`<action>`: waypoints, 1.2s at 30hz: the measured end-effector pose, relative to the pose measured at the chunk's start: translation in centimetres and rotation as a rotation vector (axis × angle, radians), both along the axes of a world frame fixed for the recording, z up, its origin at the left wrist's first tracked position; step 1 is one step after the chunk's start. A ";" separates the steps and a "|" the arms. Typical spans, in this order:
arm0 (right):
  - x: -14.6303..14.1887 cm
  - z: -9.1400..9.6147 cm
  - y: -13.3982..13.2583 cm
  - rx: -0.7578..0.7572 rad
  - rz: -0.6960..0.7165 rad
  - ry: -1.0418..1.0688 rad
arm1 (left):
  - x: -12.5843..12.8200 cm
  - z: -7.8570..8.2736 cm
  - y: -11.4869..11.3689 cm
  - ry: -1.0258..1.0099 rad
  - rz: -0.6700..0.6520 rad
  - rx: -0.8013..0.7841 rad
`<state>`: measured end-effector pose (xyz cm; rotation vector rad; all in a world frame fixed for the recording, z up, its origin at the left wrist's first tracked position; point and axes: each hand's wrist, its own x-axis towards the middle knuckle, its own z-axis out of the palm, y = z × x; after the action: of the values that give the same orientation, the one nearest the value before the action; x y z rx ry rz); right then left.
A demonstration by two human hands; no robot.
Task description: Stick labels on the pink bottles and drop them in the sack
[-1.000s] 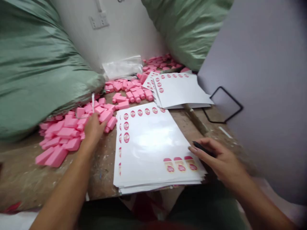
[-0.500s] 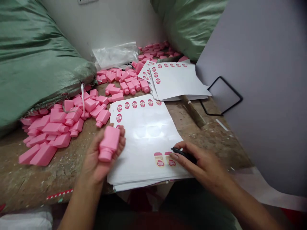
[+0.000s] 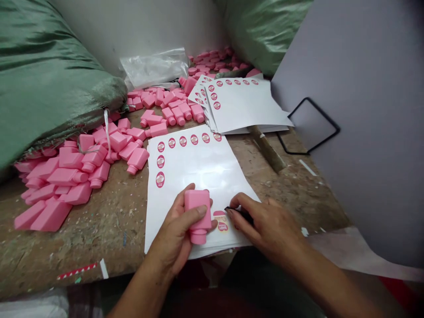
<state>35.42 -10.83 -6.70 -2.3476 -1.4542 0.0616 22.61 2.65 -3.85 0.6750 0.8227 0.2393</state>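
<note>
My left hand (image 3: 174, 232) is closed around a small pink plastic bottle (image 3: 198, 212), neck toward me, held over the near edge of a stack of white sticker sheets (image 3: 195, 170). Close beside the bottle, my right hand (image 3: 265, 223) pinches a thin black tool (image 3: 236, 212), its tip at a pink-and-white label (image 3: 221, 222) on the sheet's near edge. Round pink stickers line the top and left edges of the sheet.
A heap of pink bottles (image 3: 73, 170) covers the left of the worn table (image 3: 66, 238); more lie at the back (image 3: 172, 108). A second sticker stack (image 3: 245, 106) sits behind. Green sacks (image 3: 46, 84) stand left and back right, a grey board (image 3: 364, 110) right, a clear bag (image 3: 154, 66) behind.
My left hand took a pink bottle from the heap and carried it right, over the sticker sheet beside my right hand. The right hand shifted left along the sheet's near edge.
</note>
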 end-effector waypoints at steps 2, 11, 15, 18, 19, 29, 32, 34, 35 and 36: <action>0.0 -0.1 0.0 0.011 0.002 -0.031 | -0.1 0.0 0.2 -0.012 -0.017 -0.021; -0.2 0.0 -0.2 -0.001 0.008 -0.047 | -0.1 -0.2 0.5 -0.035 -0.044 -0.033; 0.1 0.0 -0.1 -0.012 -0.015 0.004 | -0.1 -0.3 0.6 -0.037 -0.047 -0.037; 0.4 0.2 0.0 -0.043 -0.014 0.141 | -0.1 -0.3 0.7 -0.037 -0.042 -0.053; 0.5 0.2 0.0 -0.058 -0.016 0.207 | -0.1 -0.3 0.7 -0.038 -0.034 -0.061; 0.1 0.2 -0.2 -0.031 0.033 -0.046 | 0.0 -0.4 0.6 -0.050 0.063 -0.126; 0.0 0.1 0.0 -0.034 0.058 -0.094 | 0.0 -0.4 0.4 -0.042 0.061 -0.101; 0.0 0.0 0.3 -0.028 0.044 -0.084 | 0.0 -0.5 0.4 -0.045 0.057 -0.079; 0.1 0.0 0.4 -0.027 0.024 -0.060 | 0.0 -0.6 0.3 -0.048 0.058 -0.070; 0.2 0.1 0.5 -0.035 -0.001 -0.011 | 0.0 -0.7 0.3 -0.053 0.063 -0.063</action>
<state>35.62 -10.29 -6.64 -2.3799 -1.4686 0.0749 22.62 2.92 -4.51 0.5818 0.7985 0.2854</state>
